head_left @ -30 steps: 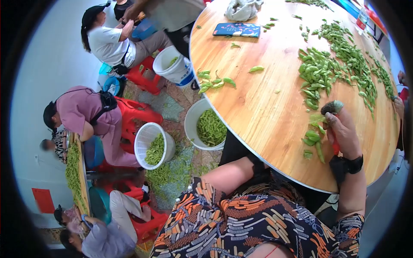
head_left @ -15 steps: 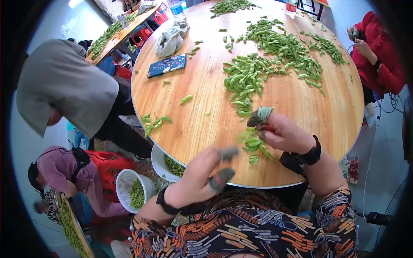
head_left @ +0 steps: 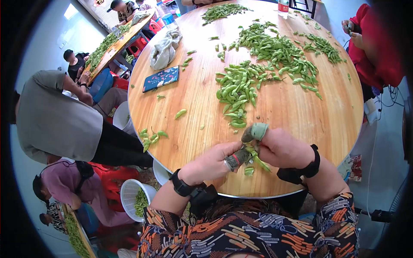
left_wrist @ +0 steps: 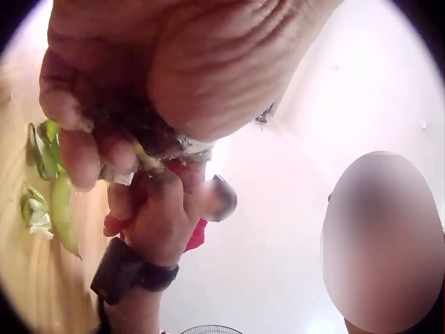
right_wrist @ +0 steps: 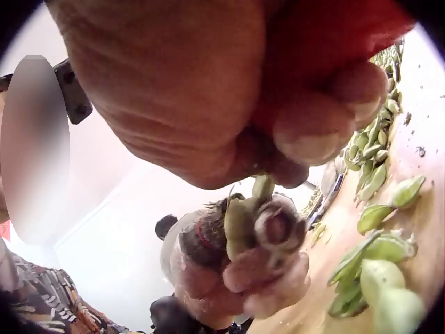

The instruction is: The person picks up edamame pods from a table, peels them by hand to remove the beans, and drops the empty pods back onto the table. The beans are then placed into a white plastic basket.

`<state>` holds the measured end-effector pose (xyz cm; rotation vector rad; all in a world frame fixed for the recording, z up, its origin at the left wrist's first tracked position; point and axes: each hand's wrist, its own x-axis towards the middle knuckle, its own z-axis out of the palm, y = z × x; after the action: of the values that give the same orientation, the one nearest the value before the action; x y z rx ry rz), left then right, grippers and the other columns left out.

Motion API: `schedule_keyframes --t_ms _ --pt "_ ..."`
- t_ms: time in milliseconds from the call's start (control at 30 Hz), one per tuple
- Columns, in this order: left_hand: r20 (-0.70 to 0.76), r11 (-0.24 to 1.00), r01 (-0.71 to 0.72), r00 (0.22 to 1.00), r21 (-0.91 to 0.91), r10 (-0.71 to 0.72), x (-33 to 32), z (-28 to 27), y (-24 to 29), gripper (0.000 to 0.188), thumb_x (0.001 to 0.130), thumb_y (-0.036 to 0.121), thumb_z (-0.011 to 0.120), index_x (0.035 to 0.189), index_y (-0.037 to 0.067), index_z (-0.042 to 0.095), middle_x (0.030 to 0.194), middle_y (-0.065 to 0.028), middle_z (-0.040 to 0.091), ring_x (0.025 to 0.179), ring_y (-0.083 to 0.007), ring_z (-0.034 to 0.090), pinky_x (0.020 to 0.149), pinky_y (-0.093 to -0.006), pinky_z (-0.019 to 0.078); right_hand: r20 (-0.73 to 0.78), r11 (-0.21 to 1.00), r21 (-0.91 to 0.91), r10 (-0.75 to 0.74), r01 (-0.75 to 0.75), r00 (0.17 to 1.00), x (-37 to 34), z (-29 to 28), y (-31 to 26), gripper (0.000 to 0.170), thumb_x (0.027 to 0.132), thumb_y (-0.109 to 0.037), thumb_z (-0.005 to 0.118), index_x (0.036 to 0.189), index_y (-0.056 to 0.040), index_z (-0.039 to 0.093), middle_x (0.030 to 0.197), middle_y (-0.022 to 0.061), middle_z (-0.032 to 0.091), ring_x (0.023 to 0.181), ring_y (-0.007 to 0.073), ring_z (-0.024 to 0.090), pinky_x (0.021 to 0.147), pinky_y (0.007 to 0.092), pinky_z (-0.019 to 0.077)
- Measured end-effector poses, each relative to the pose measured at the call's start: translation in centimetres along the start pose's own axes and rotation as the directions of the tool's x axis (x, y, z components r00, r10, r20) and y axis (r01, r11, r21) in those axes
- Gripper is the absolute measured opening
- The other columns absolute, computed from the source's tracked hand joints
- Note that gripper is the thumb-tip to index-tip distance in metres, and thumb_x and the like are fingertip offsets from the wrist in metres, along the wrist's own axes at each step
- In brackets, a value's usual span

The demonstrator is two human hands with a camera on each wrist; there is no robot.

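In the head view my left hand (head_left: 208,165) and right hand (head_left: 284,148) meet over the near part of the round wooden table (head_left: 189,133). Dark coverings wrap some fingertips, with a green band (head_left: 259,130) on the right thumb or finger. My left hand pinches a green soybean pod (right_wrist: 240,226), whose upper end reaches the right fingertips. Curled right fingers hold a red handle-like object (right_wrist: 316,42); its working end is hidden. Beside the hands lie a few loose pods (left_wrist: 64,212). Beyond them spreads a pile of pods (head_left: 236,86).
A dark blue patterned booklet (head_left: 161,78) and grey cloth (head_left: 164,50) lie left on the table. A bottle (head_left: 283,7) stands at the far edge. White buckets (head_left: 134,200) are on the floor at left. A person in grey (head_left: 60,116) stands there; another in red (head_left: 376,47) is right.
My left hand has come up from below the table edge to meet the right hand and now pinches a pod. The right hand has moved slightly toward me. The head view has swung right.
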<state>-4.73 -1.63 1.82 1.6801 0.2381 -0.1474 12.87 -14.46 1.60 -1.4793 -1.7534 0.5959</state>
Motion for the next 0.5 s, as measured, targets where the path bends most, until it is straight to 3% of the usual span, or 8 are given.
schedule_keyframes --t_ms 67,100,133,267,300,333,367,500 --pt "-0.016 0.984 -0.131 0.991 0.123 0.134 0.4 0.1 -0.3 0.018 0.094 0.019 0.049 0.096 0.002 0.055 0.071 -0.0053 0.049 0.068 -0.0147 0.053 0.065 -0.0295 0.0439 -0.067 0.990 0.141 -0.018 0.028 0.998 -0.1 0.1 0.5 0.019 0.082 -0.002 0.048 0.101 -0.0024 0.051 0.071 0.0111 0.055 0.055 0.0274 0.056 0.050 0.0375 0.0443" --pt "-0.026 0.858 -0.307 0.937 0.413 0.348 0.7 0.2 -0.6 0.017 0.094 0.018 0.050 0.095 0.002 0.055 0.071 -0.0054 0.049 0.066 -0.0145 0.052 0.063 -0.0294 0.0429 0.087 0.870 0.442 0.201 -0.219 0.976 0.2 -0.7 -0.3 0.018 0.083 -0.002 0.047 0.101 -0.0025 0.051 0.072 0.0092 0.055 0.055 0.0252 0.055 0.051 0.0364 0.0443" --pt "0.029 0.619 -0.423 0.839 0.661 0.543 0.9 0.2 -0.8 0.017 0.094 0.018 0.050 0.094 0.002 0.055 0.070 -0.0055 0.048 0.064 -0.0144 0.050 0.062 -0.0293 0.0419 0.295 0.612 0.649 0.345 -0.452 0.891 0.5 -1.3 -0.7 0.018 0.085 -0.002 0.047 0.101 -0.0025 0.051 0.073 0.0073 0.055 0.056 0.0230 0.055 0.051 0.0353 0.0442" --pt "-0.028 0.653 -0.372 0.856 0.660 0.516 0.8 0.3 -0.4 0.014 0.093 0.016 0.050 0.094 0.003 0.056 0.070 -0.0020 0.050 0.064 -0.0116 0.048 0.060 -0.0269 0.0398 0.396 0.445 0.718 0.372 -0.535 0.840 0.8 -0.7 0.3 0.019 0.084 -0.001 0.047 0.102 -0.0023 0.052 0.073 0.0081 0.055 0.060 0.0250 0.055 0.055 0.0342 0.0453" --pt "-0.191 0.959 -0.198 0.953 0.203 0.237 0.6 0.4 0.2 0.012 0.092 0.016 0.050 0.095 0.005 0.055 0.072 0.0003 0.050 0.065 -0.0102 0.047 0.060 -0.0267 0.0391 0.078 0.829 0.493 0.262 -0.265 0.962 0.8 0.3 0.7 0.015 0.084 -0.003 0.048 0.098 -0.0019 0.051 0.073 0.0146 0.055 0.061 0.0310 0.056 0.054 0.0364 0.0461" --pt "-0.184 0.945 0.033 0.978 -0.325 -0.097 0.5 0.5 0.5 0.011 0.091 0.015 0.051 0.095 0.006 0.055 0.073 0.0025 0.049 0.066 -0.0088 0.046 0.059 -0.0264 0.0383 -0.167 0.996 0.089 -0.002 0.017 0.986 0.8 1.1 0.9 0.012 0.083 -0.004 0.049 0.094 -0.0014 0.050 0.072 0.0210 0.055 0.061 0.0371 0.056 0.053 0.0385 0.0468" --pt "-0.189 0.945 0.033 0.977 -0.324 -0.099 0.7 0.3 -0.1 0.011 0.091 0.015 0.051 0.095 0.006 0.055 0.073 0.0025 0.049 0.066 -0.0088 0.046 0.059 -0.0264 0.0383 -0.186 0.994 -0.109 -0.049 0.029 0.981 0.6 1.4 1.1 0.011 0.084 -0.008 0.053 0.093 -0.0017 0.051 0.072 0.0207 0.056 0.061 0.0369 0.057 0.053 0.0397 0.0475" --pt "-0.149 0.867 -0.047 0.988 -0.497 -0.031 1.7 0.1 -1.7 0.013 0.091 0.016 0.050 0.098 0.006 0.056 0.076 0.0037 0.051 0.068 -0.0054 0.045 0.061 -0.0213 0.0369 -0.165 0.992 -0.124 -0.024 0.003 0.986 0.5 0.8 0.8 0.014 0.084 -0.011 0.056 0.092 -0.0021 0.051 0.071 0.0187 0.056 0.064 0.0363 0.058 0.055 0.0415 0.0484"
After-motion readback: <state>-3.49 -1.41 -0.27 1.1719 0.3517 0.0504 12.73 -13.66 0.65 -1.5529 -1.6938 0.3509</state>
